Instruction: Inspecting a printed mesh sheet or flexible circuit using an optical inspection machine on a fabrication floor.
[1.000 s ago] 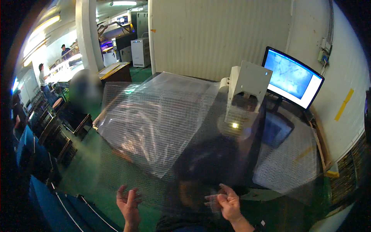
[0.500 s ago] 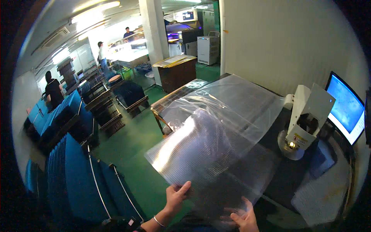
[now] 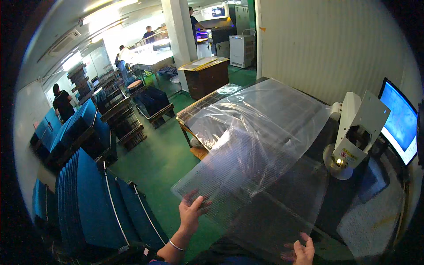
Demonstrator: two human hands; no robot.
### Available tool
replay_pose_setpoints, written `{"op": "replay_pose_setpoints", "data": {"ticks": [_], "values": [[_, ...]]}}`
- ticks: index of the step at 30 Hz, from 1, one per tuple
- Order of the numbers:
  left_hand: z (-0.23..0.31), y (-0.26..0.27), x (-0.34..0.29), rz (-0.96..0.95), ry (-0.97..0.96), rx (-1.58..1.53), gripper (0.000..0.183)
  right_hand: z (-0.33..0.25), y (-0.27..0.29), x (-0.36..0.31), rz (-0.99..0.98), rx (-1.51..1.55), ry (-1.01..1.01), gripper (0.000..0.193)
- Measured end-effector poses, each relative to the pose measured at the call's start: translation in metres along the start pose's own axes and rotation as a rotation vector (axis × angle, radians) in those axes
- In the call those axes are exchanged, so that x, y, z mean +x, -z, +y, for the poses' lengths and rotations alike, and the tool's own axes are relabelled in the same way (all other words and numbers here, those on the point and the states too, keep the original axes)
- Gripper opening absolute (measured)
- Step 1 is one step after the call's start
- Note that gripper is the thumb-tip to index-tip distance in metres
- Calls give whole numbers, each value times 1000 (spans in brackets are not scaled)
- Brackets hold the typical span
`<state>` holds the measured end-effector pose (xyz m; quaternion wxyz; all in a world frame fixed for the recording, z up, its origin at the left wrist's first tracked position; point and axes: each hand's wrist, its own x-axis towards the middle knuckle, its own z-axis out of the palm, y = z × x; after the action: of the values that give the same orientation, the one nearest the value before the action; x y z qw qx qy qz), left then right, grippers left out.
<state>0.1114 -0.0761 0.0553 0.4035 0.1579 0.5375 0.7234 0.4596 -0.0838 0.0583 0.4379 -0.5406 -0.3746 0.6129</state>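
A see-through plastic sheet with a fine printed pattern hangs in front of me, tilted, over the near part of the table. My left hand, with a thin band at its wrist, pinches the sheet's near left edge; its fingers show through from underneath. At the near right corner my right hand grips the same sheet between thumb and fingers, partly cut off by the lower border. Beyond the sheet, a large crinkled clear plastic film covers much of the table.
A white inspection device with a lit lamp stands right, beside a glowing monitor. Racks of blue panels fill the left side along the green floor. A brown box stands by a pillar; several people are farther back.
Both hands have moved apart, the left one up and leftward, the right one rightward. The sheet has shifted with them, and its bright glare has faded.
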Motion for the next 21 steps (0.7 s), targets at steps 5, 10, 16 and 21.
{"op": "replay_pose_setpoints", "data": {"ticks": [5, 10, 16, 21], "values": [[-13, 1, -4, -73, 37, 49, 33, -8, -26, -4, -124, 61, -77, 44], [-8, -2, 0, 18, -23, -88, 30, -2, -25, 2, -265, 59, -100, 54], [49, 8, 17, 147, -484, 66, 21, -9, -23, -2, -360, 79, -108, 61], [132, 0, 15, 276, -1279, 321, 26, -7, -15, 0, -366, 39, -43, 55]]}}
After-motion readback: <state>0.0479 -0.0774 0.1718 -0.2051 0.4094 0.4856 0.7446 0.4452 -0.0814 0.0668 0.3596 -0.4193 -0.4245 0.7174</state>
